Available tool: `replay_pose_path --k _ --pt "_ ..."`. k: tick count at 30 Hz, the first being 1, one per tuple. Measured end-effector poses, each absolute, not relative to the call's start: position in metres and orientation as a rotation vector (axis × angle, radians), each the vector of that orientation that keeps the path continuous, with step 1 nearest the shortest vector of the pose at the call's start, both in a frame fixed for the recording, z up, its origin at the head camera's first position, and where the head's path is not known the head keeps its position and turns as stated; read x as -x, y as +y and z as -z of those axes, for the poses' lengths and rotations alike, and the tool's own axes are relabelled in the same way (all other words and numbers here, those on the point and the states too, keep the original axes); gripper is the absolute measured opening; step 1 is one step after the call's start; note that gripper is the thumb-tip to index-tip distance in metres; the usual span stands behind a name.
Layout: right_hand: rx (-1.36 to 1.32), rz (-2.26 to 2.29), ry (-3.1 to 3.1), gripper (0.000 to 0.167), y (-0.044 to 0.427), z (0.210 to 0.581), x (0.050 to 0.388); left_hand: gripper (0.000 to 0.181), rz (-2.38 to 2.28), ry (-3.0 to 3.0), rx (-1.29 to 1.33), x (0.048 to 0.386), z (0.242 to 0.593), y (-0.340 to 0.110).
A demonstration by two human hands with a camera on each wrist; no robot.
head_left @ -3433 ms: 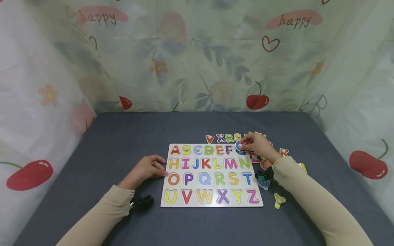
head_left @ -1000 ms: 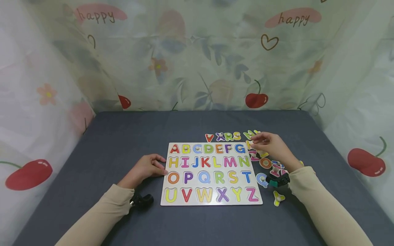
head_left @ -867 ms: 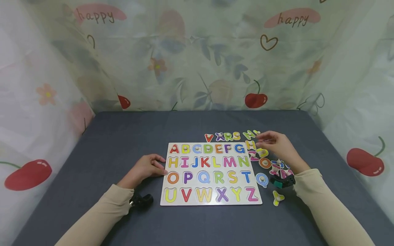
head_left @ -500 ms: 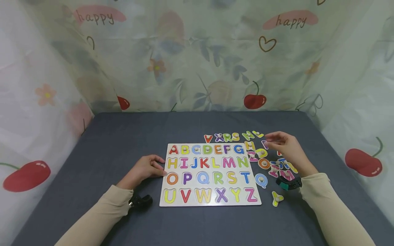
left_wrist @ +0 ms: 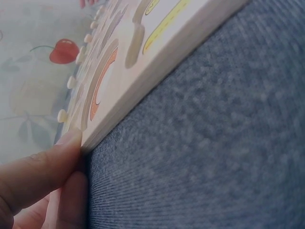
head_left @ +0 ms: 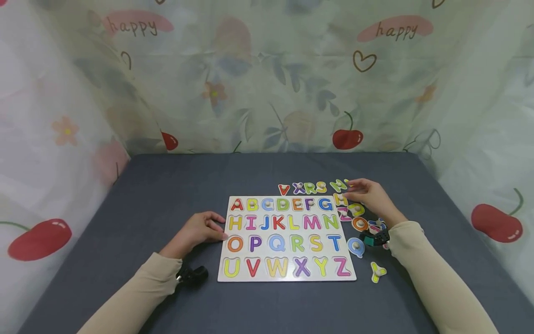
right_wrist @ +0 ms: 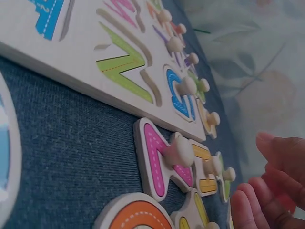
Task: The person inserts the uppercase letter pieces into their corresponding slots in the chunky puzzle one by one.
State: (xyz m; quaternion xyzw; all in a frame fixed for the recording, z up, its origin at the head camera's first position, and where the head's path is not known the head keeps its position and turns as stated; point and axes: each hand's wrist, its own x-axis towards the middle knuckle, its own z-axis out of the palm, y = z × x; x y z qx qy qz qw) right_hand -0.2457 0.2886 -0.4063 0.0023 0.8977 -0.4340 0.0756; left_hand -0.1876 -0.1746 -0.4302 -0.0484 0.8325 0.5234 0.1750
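Note:
A white alphabet puzzle board lies on the dark cloth. Knobbed letters A to G sit in its top row, with the blue G at the right end. My left hand touches the board's left edge; in the left wrist view its thumb rests against the edge. Fingers slightly bent and holding nothing, my right hand hovers beyond the board's top right corner. Near its fingertips lies the yellow H piece. The magenta Z piece lies beside the board in the right wrist view.
V, X, R and S pieces lie behind the board. To the right are the orange O, blue Q and yellow Y. My right wrist partly covers several overlapping letters.
The blue G, earlier in my right hand's fingers, now sits in the board. That hand let go, moved right over the loose letters, then came back left. My left hand stays at the edge.

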Motion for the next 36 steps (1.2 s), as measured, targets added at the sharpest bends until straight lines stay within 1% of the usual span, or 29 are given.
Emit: replay_pose_path --k 6,14,36 --pt "-0.002 1.205 2.697 0.052 0.285 0.412 0.252 0.048 -1.465 2.37 0.146 0.188 0.429 -0.174" --pt "-0.005 1.141 2.659 0.049 0.281 0.412 0.253 0.048 -1.473 2.38 0.131 0.188 0.43 -0.174" --pt "-0.034 1.02 2.663 0.029 0.275 0.412 0.263 0.047 -1.483 2.368 0.127 0.187 0.43 -0.174"
